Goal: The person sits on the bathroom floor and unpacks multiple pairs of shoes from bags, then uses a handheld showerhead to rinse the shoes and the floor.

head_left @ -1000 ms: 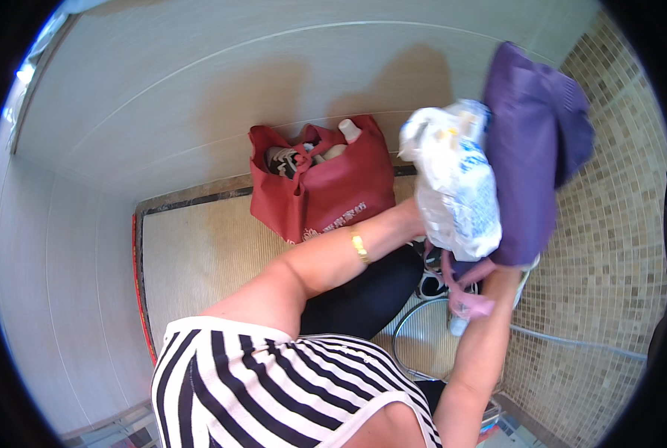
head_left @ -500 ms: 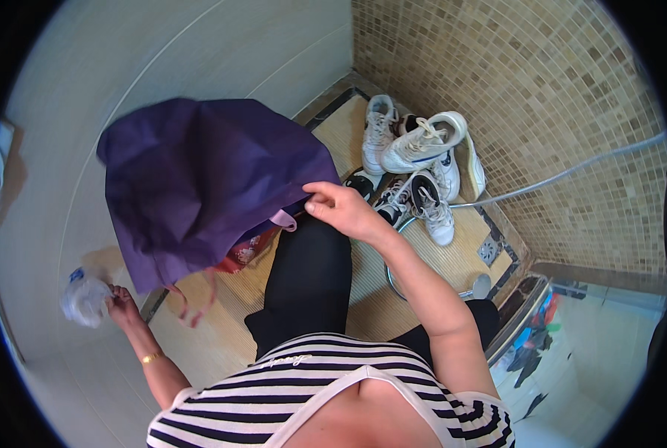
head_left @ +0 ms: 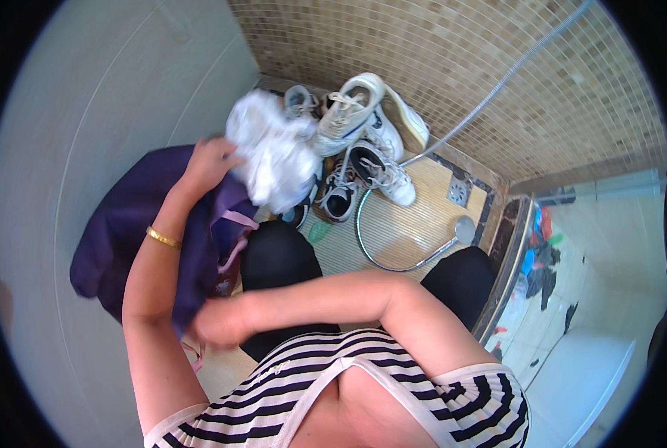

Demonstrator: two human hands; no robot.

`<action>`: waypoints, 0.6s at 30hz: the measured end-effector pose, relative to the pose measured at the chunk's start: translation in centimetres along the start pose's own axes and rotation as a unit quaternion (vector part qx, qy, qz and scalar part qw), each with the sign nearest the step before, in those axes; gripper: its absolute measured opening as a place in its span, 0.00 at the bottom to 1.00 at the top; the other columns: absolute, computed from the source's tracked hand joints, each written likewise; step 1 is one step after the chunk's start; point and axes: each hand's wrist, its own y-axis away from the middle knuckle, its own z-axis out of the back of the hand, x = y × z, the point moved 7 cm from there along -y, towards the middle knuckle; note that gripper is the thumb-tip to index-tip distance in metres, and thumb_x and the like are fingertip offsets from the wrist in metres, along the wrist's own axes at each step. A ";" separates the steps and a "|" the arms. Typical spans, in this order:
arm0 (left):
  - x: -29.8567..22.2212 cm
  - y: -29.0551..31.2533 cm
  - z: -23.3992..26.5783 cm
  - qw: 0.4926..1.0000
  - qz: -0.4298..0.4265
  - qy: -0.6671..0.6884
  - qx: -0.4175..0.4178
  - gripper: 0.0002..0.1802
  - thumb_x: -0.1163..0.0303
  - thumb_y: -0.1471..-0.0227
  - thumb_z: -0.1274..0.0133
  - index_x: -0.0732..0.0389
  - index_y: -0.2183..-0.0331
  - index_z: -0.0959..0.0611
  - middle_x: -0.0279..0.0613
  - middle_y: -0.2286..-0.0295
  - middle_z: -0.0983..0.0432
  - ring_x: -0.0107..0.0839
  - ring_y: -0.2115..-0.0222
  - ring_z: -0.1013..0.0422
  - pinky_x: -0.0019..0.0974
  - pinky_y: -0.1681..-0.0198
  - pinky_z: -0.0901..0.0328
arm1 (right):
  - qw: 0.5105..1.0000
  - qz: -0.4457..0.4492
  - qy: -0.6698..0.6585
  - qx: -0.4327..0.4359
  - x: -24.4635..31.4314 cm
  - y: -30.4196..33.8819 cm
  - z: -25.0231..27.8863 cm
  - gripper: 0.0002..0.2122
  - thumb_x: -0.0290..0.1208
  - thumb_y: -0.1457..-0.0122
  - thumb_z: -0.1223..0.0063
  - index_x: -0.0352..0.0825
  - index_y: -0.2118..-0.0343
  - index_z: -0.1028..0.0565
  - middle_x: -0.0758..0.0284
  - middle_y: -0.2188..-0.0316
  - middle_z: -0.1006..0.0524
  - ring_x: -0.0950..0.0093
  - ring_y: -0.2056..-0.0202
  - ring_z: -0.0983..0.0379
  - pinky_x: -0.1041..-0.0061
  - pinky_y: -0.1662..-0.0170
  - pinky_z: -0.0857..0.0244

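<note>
Head view: left hand [head_left: 210, 166] fingers grip a white plastic bag [head_left: 272, 157] near the shoes [head_left: 399, 185]; likely light, soft, easily torn: hold gathered plastic. Blurred right hand [head_left: 220, 322] meets the purple bag [head_left: 113, 235], probably limp: hold the pink straps [head_left: 236, 218]. Right finger state: cannot tell.

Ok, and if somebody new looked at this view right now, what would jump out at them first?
Probably the crumpled white plastic bag, bright near the upper middle, with the left hand at its left edge. Next would come the big purple bag, below and left of that hand. Just right of the white plastic bag, a jumbled heap of mostly white shoes sits by the brown mosaic wall.
</note>
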 end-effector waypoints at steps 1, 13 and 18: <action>-0.1 0.5 -2.0 0.998 -0.037 -0.039 0.026 0.16 0.60 0.40 0.42 0.61 0.56 0.18 0.48 0.59 0.22 0.49 0.60 0.26 0.50 0.56 0.31 | 0.999 0.040 -0.035 -0.006 1.5 1.7 -0.5 0.12 0.35 0.47 0.40 0.30 0.66 0.19 0.51 0.68 0.19 0.50 0.63 0.21 0.51 0.60 0.27; 8.9 28.6 0.8 0.966 0.158 -0.112 -0.173 0.12 0.64 0.36 0.46 0.60 0.55 0.17 0.52 0.60 0.19 0.53 0.61 0.22 0.51 0.58 0.27 | 0.743 -0.289 -0.388 -0.463 -9.2 33.6 10.7 0.11 0.28 0.31 0.47 0.32 0.49 0.21 0.62 0.61 0.15 0.77 0.61 0.17 0.77 0.60 0.24; 10.9 44.3 9.1 0.833 0.460 -0.279 -0.128 0.18 0.60 0.33 0.48 0.65 0.54 0.17 0.57 0.60 0.19 0.54 0.61 0.23 0.50 0.57 0.28 | 0.420 -0.323 -0.364 -0.766 -10.9 52.7 8.1 0.08 0.26 0.32 0.48 0.32 0.55 0.20 0.66 0.68 0.18 0.79 0.71 0.23 0.80 0.67 0.29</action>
